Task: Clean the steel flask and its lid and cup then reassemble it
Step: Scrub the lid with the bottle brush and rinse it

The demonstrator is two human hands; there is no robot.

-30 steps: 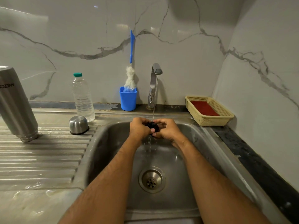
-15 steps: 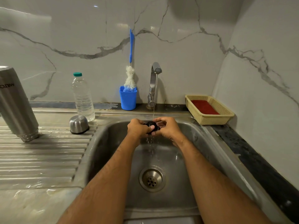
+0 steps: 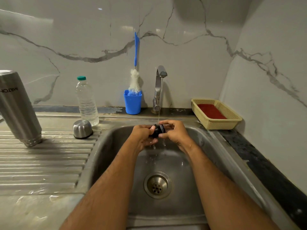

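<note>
Dim warm light from above, glare patches on the glossy wall (image 3: pixel 116 29), wide-angle bending at edges.

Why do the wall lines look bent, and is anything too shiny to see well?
Head view: the wide lens bows the edges, so the flask leans; glare streaks the drainboard; the lid between both hands stays dark and small, detail unclear.

The steel flask (image 3: pixel 18 108) stands mouth-down on the ribbed drainboard at the far left, leaning a little, its printed brand name upside down. The steel cup (image 3: pixel 82 129) sits inverted on the same drainboard, just beside the sink's edge, well apart from the flask. The small black lid (image 3: pixel 158 129) is held above the basin, directly under a thin stream of water.
</note>
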